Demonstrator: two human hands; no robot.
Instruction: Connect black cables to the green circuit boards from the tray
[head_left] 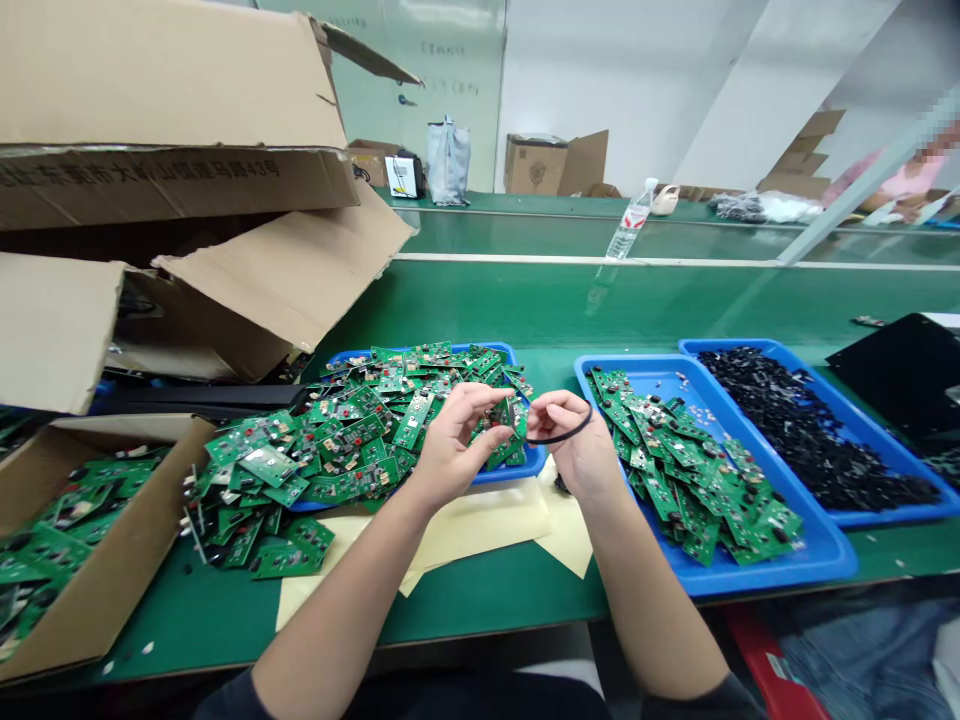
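Left fingers (469, 405) pinching green circuit board (513, 418), right fingers (551, 406) holding black ring (562, 437)

12 o'clock: a water bottle (631, 222) standing on the far side of the table (525, 310).
11 o'clock: a tray (529, 462) heaped with circuit boards (352, 440), on paper sheets (480, 525).
2 o'clock: a second tray (817, 555) of circuit boards, beside a third tray (750, 345) behind it holding small parts (802, 430).
9 o'clock: a cardboard box (112, 570) of circuit boards, under an open carton (165, 80).
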